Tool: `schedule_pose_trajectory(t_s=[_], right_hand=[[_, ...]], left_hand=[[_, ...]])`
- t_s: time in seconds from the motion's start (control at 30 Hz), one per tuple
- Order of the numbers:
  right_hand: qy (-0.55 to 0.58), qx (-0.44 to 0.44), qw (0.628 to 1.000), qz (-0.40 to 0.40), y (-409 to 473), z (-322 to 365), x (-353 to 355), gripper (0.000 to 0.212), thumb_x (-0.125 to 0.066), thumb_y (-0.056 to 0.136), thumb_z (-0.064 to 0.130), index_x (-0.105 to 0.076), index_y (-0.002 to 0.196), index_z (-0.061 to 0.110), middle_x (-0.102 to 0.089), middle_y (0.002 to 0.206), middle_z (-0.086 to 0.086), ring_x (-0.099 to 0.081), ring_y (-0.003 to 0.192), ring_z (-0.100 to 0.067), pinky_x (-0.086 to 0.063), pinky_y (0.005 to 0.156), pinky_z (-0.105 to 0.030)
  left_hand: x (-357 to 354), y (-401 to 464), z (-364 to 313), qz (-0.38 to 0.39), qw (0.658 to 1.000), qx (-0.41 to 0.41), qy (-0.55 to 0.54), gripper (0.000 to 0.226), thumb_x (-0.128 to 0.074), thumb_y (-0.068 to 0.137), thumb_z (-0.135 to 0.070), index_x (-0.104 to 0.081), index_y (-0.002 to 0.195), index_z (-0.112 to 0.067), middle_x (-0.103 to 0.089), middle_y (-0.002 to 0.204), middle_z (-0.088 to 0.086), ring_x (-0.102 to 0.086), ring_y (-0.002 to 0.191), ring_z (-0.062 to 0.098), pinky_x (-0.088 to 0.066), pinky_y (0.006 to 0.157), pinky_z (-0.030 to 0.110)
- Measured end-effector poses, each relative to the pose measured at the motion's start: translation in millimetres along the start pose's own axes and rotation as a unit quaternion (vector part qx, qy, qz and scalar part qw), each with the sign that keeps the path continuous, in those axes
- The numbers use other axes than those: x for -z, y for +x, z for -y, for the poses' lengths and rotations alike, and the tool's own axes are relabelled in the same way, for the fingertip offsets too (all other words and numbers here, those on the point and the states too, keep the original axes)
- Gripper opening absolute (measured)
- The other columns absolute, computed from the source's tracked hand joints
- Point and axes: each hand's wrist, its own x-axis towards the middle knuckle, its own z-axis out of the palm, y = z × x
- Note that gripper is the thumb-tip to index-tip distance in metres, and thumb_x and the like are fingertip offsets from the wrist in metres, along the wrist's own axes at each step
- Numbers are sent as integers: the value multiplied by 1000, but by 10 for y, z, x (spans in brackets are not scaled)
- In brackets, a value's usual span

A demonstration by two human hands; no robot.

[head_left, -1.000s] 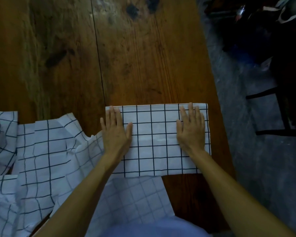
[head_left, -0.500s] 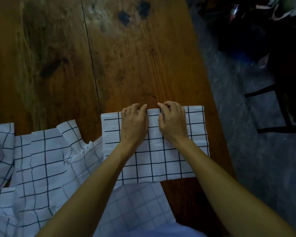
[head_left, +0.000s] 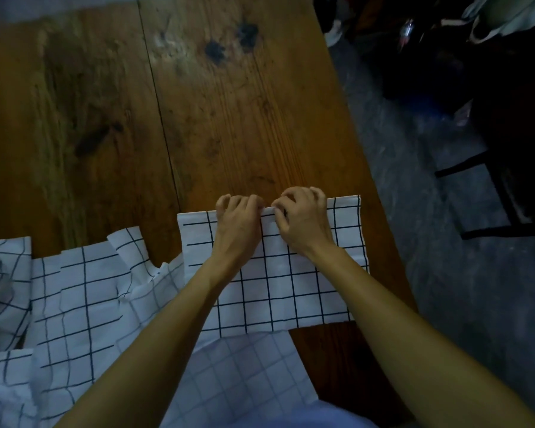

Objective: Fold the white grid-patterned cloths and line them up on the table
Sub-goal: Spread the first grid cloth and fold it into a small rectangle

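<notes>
A folded white grid-patterned cloth point(head_left: 291, 291) lies flat near the right end of the wooden table point(head_left: 198, 118). Both hands sit side by side at the middle of its far edge. My left hand point(head_left: 238, 223) has its fingers curled over that edge and grips it. My right hand point(head_left: 301, 220) pinches the same edge with curled fingers. The hands hide the middle of the far edge. Unfolded grid cloths point(head_left: 74, 304) lie crumpled to the left, overlapping the folded one's left side.
Another grid cloth point(head_left: 244, 372) hangs over the table's near edge beneath my arms. The table's right edge runs close to the folded cloth. Beyond it lie grey floor point(head_left: 445, 273), a dark chair frame point(head_left: 501, 186) and dark clutter at the top right.
My hands went from lying flat and apart on the cloth to meeting at the middle of its far edge, fingers curling onto that edge.
</notes>
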Motion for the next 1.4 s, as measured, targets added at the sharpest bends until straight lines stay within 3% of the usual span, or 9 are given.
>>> schedule_pose_trajectory(t_s=[0.1, 0.37, 0.53, 0.7, 0.9, 1.03, 1.2, 1.33, 1.4], right_hand=[[-9, 0, 998, 55, -4, 106, 173, 19, -49, 95, 29, -66, 99, 22, -66, 100, 0, -55, 102, -20, -21, 106, -41], [23, -7, 994, 109, -181, 559, 827, 24, -42, 99, 35, -63, 99, 24, -63, 95, 3, -51, 95, -17, -25, 99, -36], [57, -9, 992, 115, -415, 935, 1257, 21, -47, 98, 35, -63, 93, 22, -62, 90, 4, -52, 89, -17, -37, 89, -38], [156, -28, 983, 93, -707, 1206, 1556, 20, -53, 96, 34, -66, 90, 20, -64, 84, 5, -58, 86, -14, -48, 80, -37], [226, -9, 973, 35, -897, 1402, 1720, 19, -58, 94, 29, -67, 84, 15, -64, 84, -1, -58, 83, -14, -46, 73, -29], [243, 32, 968, 53, -897, 1481, 1784, 18, -59, 93, 26, -66, 81, 16, -64, 84, -2, -59, 85, -15, -48, 82, -30], [255, 81, 962, 59, -923, 1537, 1932, 17, -58, 94, 24, -67, 87, 12, -60, 78, 8, -52, 71, 8, -39, 67, -4], [208, 110, 970, -59, -910, 1454, 1937, 19, -65, 90, 29, -61, 105, 17, -56, 103, 10, -51, 90, 3, -39, 73, -2], [177, 153, 968, -92, -852, 1414, 1918, 30, -66, 89, 28, -59, 116, 19, -52, 118, 7, -47, 109, -6, -38, 88, -10]], left_hand=[[178, -7, -16, -8, 1000, -14, -4, 18, -55, 85, -1, -59, 96, -14, -65, 87, 5, -57, 90, 25, -26, 91, 34], [787, -179, -90, -47, 997, -55, -18, 15, -54, 85, -7, -60, 94, -16, -61, 90, 3, -53, 94, 24, -27, 91, 35], [1254, -360, -169, -78, 993, -79, -46, 15, -46, 88, -17, -59, 93, -14, -59, 99, 7, -49, 109, 29, -31, 98, 45], [1574, -589, -351, -158, 979, -67, -111, 27, -46, 93, -18, -58, 117, -10, -56, 125, 11, -41, 127, 27, -25, 106, 40], [1827, -974, -421, -227, 957, -56, -171, 10, -52, 93, -14, -61, 96, -10, -64, 92, 7, -58, 89, 22, -32, 84, 32], [1844, -1116, -427, -220, 960, -57, -162, 22, -47, 93, -26, -64, 94, -12, -67, 90, 4, -60, 87, 21, -41, 85, 39], [1884, -1129, -530, -231, 962, -46, -142, 27, -48, 93, -32, -66, 95, -12, -69, 91, 4, -62, 86, 18, -42, 85, 34], [1928, -1117, -636, -245, 960, -34, -135, 21, -52, 93, -28, -65, 90, -13, -69, 84, 1, -63, 79, 16, -45, 82, 33], [1937, -1125, -686, -250, 959, -33, -128, 22, -50, 93, -28, -65, 91, -12, -70, 84, 2, -64, 79, 16, -44, 83, 32]])
